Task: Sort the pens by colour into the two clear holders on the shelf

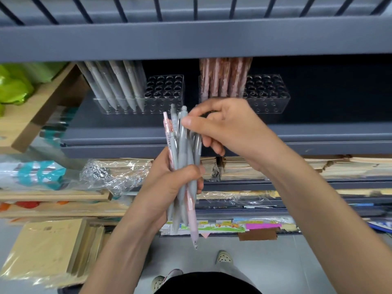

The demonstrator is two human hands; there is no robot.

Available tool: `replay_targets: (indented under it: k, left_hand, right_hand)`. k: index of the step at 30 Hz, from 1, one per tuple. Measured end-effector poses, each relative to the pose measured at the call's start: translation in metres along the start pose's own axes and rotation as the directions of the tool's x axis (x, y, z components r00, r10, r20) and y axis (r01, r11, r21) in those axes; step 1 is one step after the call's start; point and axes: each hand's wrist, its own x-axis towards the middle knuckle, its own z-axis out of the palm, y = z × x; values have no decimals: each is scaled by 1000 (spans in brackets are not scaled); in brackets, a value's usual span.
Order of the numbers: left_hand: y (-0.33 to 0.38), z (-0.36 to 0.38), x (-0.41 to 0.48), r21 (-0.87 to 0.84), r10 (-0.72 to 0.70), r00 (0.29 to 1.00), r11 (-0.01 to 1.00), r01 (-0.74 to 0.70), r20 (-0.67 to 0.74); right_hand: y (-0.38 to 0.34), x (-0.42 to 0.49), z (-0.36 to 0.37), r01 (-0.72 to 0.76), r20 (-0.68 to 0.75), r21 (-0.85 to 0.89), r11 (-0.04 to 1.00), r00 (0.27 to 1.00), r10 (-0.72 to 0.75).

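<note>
— Head view: our left hand (169,187) clamps the mixed pens (183,166) upright, below the shelf (127,136), so the tops fan out for picking.

— And our right hand (222,128) pinches one grey top; the grey holder (165,102) and pink holder (267,100) wait half-filled behind.

One head-worn view, looking forward and down. It sits close on the shelf (212,132), floor (275,262) visible below.
</note>
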Motion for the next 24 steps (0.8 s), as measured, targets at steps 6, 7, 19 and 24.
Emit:
replay_targets:
  k: [6, 7, 19, 24]
  left_hand:
    - [2, -4, 0, 21, -34, 999, 999, 33, 31]
    - [2, -4, 0, 17, -39, 999, 999, 38, 30]
    - [2, -4, -1, -47, -50, 999, 998, 50, -2]
    - [-1, 1, 2, -138, -55, 997, 989, 47, -58]
  right_hand:
    - [1, 7, 1, -76, -36, -3, 997, 996, 76]
    - [2, 8, 0, -74, -44, 2, 997, 996, 74]
    - [21, -5, -6, -147, 61, 71, 987, 988, 143]
    - [23, -17, -12, -63, -11, 251, 966, 998, 68]
